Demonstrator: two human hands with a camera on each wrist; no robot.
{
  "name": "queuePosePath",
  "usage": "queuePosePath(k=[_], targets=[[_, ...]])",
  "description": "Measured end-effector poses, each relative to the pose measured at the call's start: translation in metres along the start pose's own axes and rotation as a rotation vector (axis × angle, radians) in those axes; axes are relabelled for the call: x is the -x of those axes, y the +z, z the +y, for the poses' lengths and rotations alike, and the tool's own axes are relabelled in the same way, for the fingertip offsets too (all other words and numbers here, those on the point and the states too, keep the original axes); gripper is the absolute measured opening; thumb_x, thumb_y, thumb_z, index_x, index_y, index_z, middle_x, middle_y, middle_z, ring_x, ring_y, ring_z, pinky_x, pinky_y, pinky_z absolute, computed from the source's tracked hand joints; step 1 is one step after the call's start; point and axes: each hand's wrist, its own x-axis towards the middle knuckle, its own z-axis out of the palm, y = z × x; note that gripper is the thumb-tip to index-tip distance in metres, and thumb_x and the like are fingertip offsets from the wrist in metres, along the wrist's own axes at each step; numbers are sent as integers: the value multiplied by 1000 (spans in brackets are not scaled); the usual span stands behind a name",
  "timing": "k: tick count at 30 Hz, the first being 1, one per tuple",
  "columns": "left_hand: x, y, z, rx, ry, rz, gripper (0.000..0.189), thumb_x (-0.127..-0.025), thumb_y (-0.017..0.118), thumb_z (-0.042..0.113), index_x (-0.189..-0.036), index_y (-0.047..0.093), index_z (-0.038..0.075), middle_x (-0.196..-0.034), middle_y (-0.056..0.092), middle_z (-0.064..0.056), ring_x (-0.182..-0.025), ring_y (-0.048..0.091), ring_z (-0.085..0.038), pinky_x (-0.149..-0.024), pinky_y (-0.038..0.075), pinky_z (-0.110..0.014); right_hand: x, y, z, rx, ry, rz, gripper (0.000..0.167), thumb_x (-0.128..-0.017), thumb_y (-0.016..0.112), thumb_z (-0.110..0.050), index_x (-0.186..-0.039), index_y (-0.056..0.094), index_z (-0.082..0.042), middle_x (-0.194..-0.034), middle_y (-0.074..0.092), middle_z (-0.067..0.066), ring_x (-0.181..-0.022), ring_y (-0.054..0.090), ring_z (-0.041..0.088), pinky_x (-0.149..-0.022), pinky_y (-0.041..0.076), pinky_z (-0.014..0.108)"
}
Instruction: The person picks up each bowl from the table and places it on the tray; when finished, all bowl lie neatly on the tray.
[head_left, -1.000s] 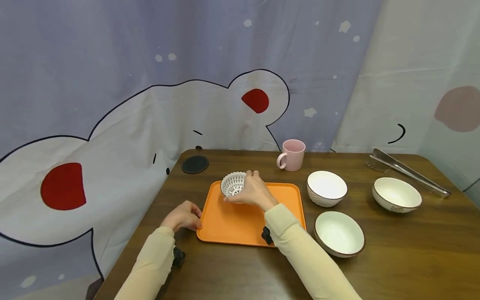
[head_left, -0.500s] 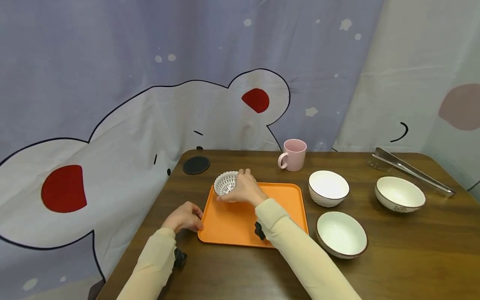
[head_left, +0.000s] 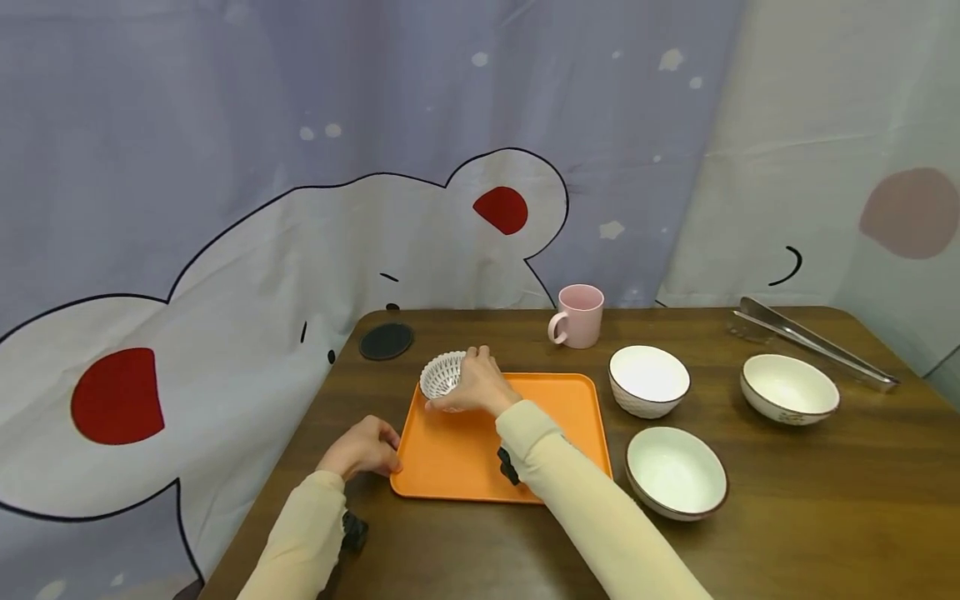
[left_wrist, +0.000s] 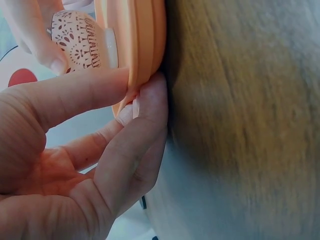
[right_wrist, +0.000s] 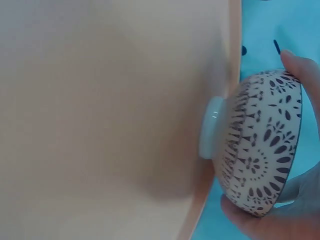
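A small patterned bowl (head_left: 442, 375), white inside with dark motifs outside, is at the far left corner of the orange tray (head_left: 525, 479). My right hand (head_left: 477, 385) grips this bowl (right_wrist: 262, 140) by its rim, thumb on one side and fingers on the other. In the right wrist view the bowl's foot is at the tray surface; whether it touches cannot be told. At the tray's near left side, my left hand (head_left: 365, 447) pinches the rim. The left wrist view shows its thumb over the tray edge (left_wrist: 147, 40) and its fingers beneath.
Right of the tray stand a white textured bowl (head_left: 648, 379), a pale green bowl (head_left: 677, 472) and a cream bowl (head_left: 790, 387). A pink mug (head_left: 581, 317) and a black round coaster (head_left: 386, 342) are at the back. Metal tongs (head_left: 813, 343) lie far right.
My right hand has shifted left with the patterned bowl, toward the tray's far left corner. My left hand keeps its hold on the tray rim. The head view has tilted slightly.
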Motion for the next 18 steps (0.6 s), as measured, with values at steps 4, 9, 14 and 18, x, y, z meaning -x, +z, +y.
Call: queuePosePath(k=[4, 9, 14, 18], targets=[[1, 1, 0, -1, 16, 18, 25, -69, 73, -8, -91, 61, -5, -82, 62, -13, -66, 63, -18, -65, 58, -34, 1, 0, 1, -40, 14, -1, 124, -63, 82, -62, -149, 25, 7, -147, 33, 24, -133, 38, 39, -113, 36, 45], [3, 4, -3, 9, 17, 21, 24, -68, 72, -10, -89, 61, -5, -79, 61, -12, -65, 62, -19, -65, 59, -34, 5, 1, 3, -79, 44, 60, 128, -62, 78, -69, -153, 21, 1, -152, 30, 20, -139, 33, 38, -115, 33, 46], [2, 5, -2, 39, 21, 14, 24, -68, 71, -12, -88, 60, -7, -81, 60, -13, -66, 62, -20, -66, 60, -35, 9, -11, 1, -118, 32, 149, 128, -61, 81, -66, -153, 20, -1, -150, 33, 21, -136, 39, 36, -112, 37, 46], [2, 3, 1, 35, 27, 11, 25, -67, 72, -13, -88, 60, -7, -82, 59, -14, -66, 62, -20, -66, 60, -36, 13, -25, -2, -117, 7, 167, 124, -63, 81, -64, -151, 24, 1, -148, 36, 22, -134, 42, 36, -111, 38, 47]])
